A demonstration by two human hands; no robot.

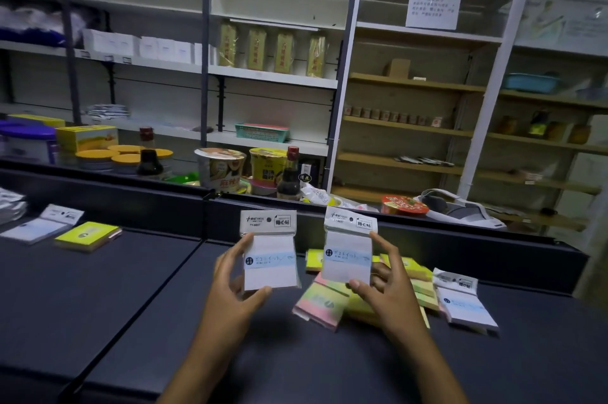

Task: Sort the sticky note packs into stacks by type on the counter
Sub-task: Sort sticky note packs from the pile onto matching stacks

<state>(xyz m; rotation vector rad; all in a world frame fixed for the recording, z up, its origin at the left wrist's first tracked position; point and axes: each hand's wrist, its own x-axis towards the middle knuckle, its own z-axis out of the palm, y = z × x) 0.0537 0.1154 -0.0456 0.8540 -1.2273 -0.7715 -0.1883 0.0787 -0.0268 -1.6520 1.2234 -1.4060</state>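
My left hand grips a white sticky note pack with a blue band, held upright above the dark counter. My right hand pinches a second white pack of the same kind beside it. Under and behind my right hand lies a loose heap of pastel and yellow packs. Another white pack lies flat at the heap's right. At the far left, a white pack and a yellow pack lie side by side.
A raised dark ledge borders the counter's back edge. Behind it stand noodle cups, a sauce bottle, jars and boxes. Shelving fills the back wall. A seam divides the counter into two panels.
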